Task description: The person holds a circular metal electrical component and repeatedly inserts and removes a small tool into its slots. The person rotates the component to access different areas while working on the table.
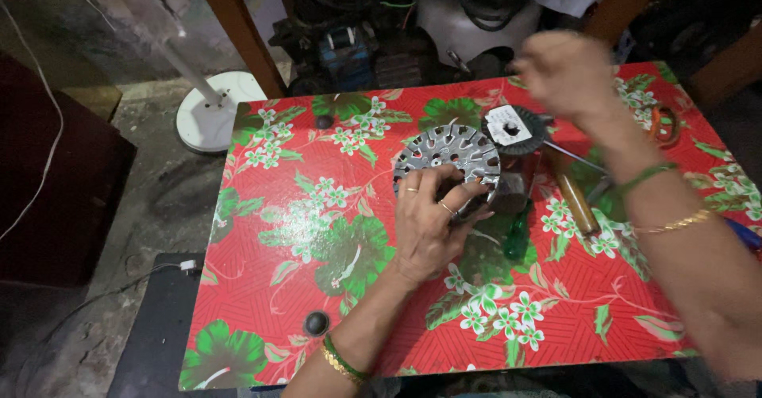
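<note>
We see no container on the table (262, 287), only loose parts. Our left hand (429, 223) grips the slotted metal disc (448, 156) at table centre, fingers curled over its near edge. Our right hand (563, 69) is raised and blurred; grip cannot be told. Beside the disc: green screwdriver (517, 235), wooden-handled tool (577, 203), round black part (512, 128)

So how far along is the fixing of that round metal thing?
Already apart: a dark round part with a white label lies separate on the flowered table. In hand: the left hand grips the slotted metal disc, while the right hand is raised and blurred, so whether it holds anything is unclear. Left: the wooden-handled tool and green-handled screwdriver lie unused.
</note>
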`<state>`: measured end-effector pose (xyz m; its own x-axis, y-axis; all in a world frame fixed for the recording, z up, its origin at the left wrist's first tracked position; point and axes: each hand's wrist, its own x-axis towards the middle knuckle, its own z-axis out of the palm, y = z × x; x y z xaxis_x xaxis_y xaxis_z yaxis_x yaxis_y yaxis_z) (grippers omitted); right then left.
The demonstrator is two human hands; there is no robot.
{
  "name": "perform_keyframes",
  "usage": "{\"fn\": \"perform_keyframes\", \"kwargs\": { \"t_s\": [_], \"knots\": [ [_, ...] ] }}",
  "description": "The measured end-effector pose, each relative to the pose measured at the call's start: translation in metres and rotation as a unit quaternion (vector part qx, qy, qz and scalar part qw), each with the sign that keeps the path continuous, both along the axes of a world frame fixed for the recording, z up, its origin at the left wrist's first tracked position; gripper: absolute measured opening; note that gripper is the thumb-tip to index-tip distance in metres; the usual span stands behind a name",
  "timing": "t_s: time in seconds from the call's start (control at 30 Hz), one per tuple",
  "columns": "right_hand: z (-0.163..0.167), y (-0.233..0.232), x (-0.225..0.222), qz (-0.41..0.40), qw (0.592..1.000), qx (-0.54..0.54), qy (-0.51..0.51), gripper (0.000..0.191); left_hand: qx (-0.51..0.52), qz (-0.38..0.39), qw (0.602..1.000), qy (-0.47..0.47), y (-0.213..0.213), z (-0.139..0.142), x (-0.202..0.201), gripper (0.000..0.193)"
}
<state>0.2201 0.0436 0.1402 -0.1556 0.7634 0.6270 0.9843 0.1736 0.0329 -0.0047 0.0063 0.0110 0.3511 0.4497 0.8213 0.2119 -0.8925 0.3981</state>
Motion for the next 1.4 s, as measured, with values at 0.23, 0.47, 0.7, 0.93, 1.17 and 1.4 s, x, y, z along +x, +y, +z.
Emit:
{"fn": "perform_keyframes", "kwargs": {
  "t_s": [0.23, 0.47, 0.7, 0.93, 1.17, 1.4],
  "knots": [
    [0.019, -0.032, 0.041, -0.098, 0.926, -0.285, 0.226, 0.052, -0.014, 0.005, 1.0, -0.003, -0.002, 0.0, 0.001, 0.04],
    [0.001, 0.001, 0.013, 0.243, 0.739, -0.347, 0.524, 0.077, -0.012, 0.011, 1.0, 0.004, -0.003, 0.003, -0.003, 0.042],
    [0.001, -0.028, 0.025, 0.052, 0.984, 0.052, 0.165, 0.052, -0.011, 0.004, 1.0, 0.008, -0.003, 0.003, -0.003, 0.042],
    [0.002, -0.088, 0.064, 0.023, 0.986, 0.052, 0.158, 0.028, -0.011, 0.01, 1.0, 0.007, -0.003, 0.004, -0.002, 0.043],
    [0.003, -0.104, 0.057, 0.121, 0.949, 0.015, 0.292, 0.024, -0.008, 0.016, 1.0, 0.002, -0.001, 0.004, -0.002, 0.043],
    [0.03, -0.051, 0.04, 0.227, 0.912, -0.041, 0.339, 0.03, -0.016, 0.012, 1.0, -0.012, -0.003, 0.004, -0.001, 0.039]
  ]
}}
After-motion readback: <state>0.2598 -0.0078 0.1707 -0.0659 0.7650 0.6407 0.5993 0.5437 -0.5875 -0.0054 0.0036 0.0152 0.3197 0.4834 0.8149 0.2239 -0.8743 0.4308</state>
